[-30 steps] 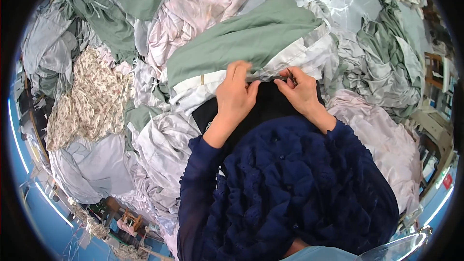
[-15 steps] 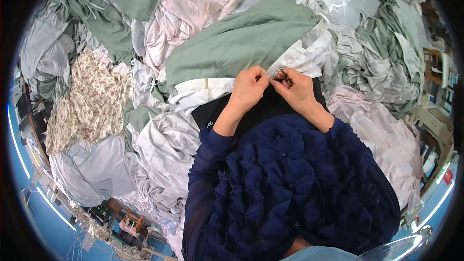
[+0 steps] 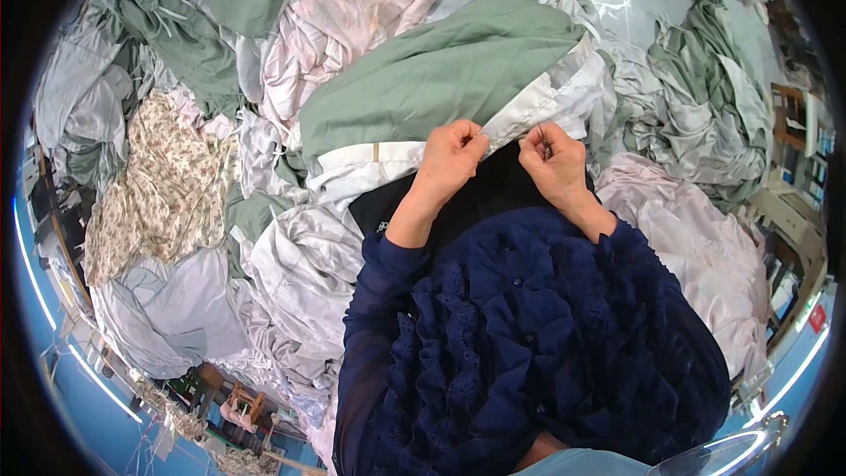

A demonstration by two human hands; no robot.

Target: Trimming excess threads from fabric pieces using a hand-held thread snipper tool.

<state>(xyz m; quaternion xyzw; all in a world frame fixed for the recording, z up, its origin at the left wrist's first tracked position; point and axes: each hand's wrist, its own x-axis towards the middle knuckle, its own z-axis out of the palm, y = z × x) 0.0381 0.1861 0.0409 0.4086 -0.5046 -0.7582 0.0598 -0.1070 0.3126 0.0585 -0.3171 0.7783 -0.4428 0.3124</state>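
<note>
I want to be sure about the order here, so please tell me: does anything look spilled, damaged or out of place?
Nothing looks clearly spilled or damaged. The floral cloth and pink cloth lie in loose, crumpled heaps, which looks untidy. The green cloth at the left hand shows no visible tear.

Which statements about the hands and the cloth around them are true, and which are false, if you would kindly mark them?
1. The left hand pinches the white border of the green cloth. True.
2. Both hands are empty. False: the right hand holds a small dark object.
3. The floral cloth lies left of both hands. True.
4. The sleeves are bright red. False: the sleeves are dark blue.
</note>
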